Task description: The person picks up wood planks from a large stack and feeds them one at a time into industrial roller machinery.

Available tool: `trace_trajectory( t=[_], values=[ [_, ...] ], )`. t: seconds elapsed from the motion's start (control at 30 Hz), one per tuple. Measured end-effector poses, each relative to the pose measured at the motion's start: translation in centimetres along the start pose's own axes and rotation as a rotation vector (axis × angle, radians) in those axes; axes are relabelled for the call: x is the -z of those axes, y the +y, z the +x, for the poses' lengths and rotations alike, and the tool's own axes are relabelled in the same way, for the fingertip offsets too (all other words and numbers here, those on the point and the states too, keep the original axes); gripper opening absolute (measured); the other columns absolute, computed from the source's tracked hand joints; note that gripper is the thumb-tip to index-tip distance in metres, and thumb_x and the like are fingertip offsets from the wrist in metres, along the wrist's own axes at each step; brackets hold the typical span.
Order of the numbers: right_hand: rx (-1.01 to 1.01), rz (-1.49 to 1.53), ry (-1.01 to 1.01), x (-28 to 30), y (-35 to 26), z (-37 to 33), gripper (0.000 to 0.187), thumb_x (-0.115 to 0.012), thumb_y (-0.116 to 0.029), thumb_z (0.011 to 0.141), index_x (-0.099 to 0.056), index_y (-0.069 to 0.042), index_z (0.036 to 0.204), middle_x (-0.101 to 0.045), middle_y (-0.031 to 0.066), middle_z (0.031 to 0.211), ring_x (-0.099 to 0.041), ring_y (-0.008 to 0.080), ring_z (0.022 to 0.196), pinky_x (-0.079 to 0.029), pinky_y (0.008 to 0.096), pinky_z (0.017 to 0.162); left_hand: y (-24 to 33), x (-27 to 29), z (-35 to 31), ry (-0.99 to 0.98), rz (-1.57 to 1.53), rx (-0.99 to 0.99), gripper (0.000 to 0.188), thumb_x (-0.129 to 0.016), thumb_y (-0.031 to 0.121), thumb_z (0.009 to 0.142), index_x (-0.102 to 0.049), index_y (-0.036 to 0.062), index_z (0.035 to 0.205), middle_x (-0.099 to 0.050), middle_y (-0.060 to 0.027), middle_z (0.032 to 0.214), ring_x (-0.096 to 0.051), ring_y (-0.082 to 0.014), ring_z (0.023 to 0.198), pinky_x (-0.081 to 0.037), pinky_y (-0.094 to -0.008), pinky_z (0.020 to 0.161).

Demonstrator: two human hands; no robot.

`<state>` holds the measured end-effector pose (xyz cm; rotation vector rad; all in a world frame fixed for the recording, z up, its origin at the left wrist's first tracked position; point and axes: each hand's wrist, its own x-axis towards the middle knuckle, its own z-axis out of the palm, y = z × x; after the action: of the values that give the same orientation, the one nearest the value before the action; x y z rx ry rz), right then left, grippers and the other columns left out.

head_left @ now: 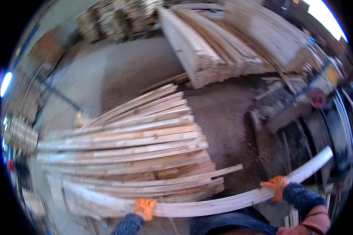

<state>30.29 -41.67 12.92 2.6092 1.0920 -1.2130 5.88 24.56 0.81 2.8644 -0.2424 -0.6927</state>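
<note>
A long pale wooden board (pixel 211 208) stretches across my front, its right part rising toward the right side of the view. Faint lines run along it, and I cannot tell whether it is one piece or a few lying together. My left hand (pixel 144 209), in an orange glove, is closed on it left of my body. Farther along to the right, my right hand (pixel 277 188), gloved the same way, grips it from above. The board's left end lies over or beside a wide stack of loose boards (pixel 157 139), where blur hides the exact contact.
Big stacks of timber (pixel 208 70) stand at the far side, with more bundles (pixel 110 19) behind. At the right is a machine frame with a red round part (pixel 317 98). Wood scraps (pixel 272 91) litter the floor (pixel 227 109). A slanting bar (pixel 60 94) stands at the left.
</note>
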Motion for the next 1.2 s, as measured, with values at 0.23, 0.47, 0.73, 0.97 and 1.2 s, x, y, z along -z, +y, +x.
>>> trace_trajectory(
  t=[0.23, 0.47, 0.73, 0.97, 1.2],
  values=[
    [-0.250, -0.076, 0.366, -6.3, 8.6, -9.0, 0.111, -0.089, -0.026, 0.054, -0.043, -0.023, 0.155, -0.054, 0.0168, 0.148, -0.044, 0.0380, 0.143, -0.025, 0.0538, 0.125, 15.2, 2.8, 1.6, 0.247, 0.076, -0.065, 0.067, -0.071, 0.033, 0.073, -0.057, 0.0080, 0.134, -0.062, -0.0156, 0.123, -0.059, -0.0351, 0.107, -0.044, -0.0540, 0.096],
    [-0.262, 0.007, 0.797, -6.7, 10.7, -11.2, 0.114, -0.087, -0.016, 0.054, -0.040, -0.025, 0.157, -0.044, 0.0134, 0.158, -0.033, 0.0356, 0.152, -0.025, 0.0532, 0.127, 33.8, 11.9, 8.7, 0.251, 0.066, -0.097, 0.078, -0.077, 0.041, 0.069, -0.057, 0.0082, 0.137, -0.066, -0.0159, 0.118, -0.063, -0.0339, 0.107, -0.048, -0.0475, 0.095],
    [0.013, -0.016, 0.753, -7.6, 7.3, -7.6, 0.112, -0.080, -0.018, 0.052, -0.042, -0.027, 0.157, -0.055, 0.0089, 0.148, -0.048, 0.0301, 0.141, -0.027, 0.0529, 0.125, 48.1, 10.8, 16.7, 0.362, -0.008, -0.302, 0.084, -0.088, 0.050, 0.060, -0.062, 0.0061, 0.127, -0.069, -0.0191, 0.110, -0.066, -0.0371, 0.103, -0.051, -0.0493, 0.090],
    [-0.019, -0.063, 0.711, -8.0, 14.4, -11.2, 0.106, -0.085, -0.018, 0.049, -0.050, -0.023, 0.149, -0.062, 0.0052, 0.137, -0.054, 0.0264, 0.132, -0.028, 0.0479, 0.124, 46.5, 8.5, 13.4, 0.498, -0.160, -0.364, 0.097, -0.087, 0.052, 0.059, -0.059, -0.0032, 0.134, -0.070, -0.0235, 0.115, -0.067, -0.0414, 0.103, -0.051, -0.0504, 0.096],
    [-0.380, 0.025, 0.939, -12.1, 20.8, -14.9, 0.096, -0.078, -0.006, 0.058, -0.050, -0.020, 0.149, -0.047, 0.0103, 0.156, -0.035, 0.0321, 0.152, -0.023, 0.0487, 0.127, 33.9, 9.7, 2.3, 0.193, 0.131, 0.001, 0.098, -0.085, 0.054, 0.068, -0.052, 0.0073, 0.147, -0.061, -0.0209, 0.136, -0.057, -0.0401, 0.124, -0.046, -0.0475, 0.108]
  ],
)
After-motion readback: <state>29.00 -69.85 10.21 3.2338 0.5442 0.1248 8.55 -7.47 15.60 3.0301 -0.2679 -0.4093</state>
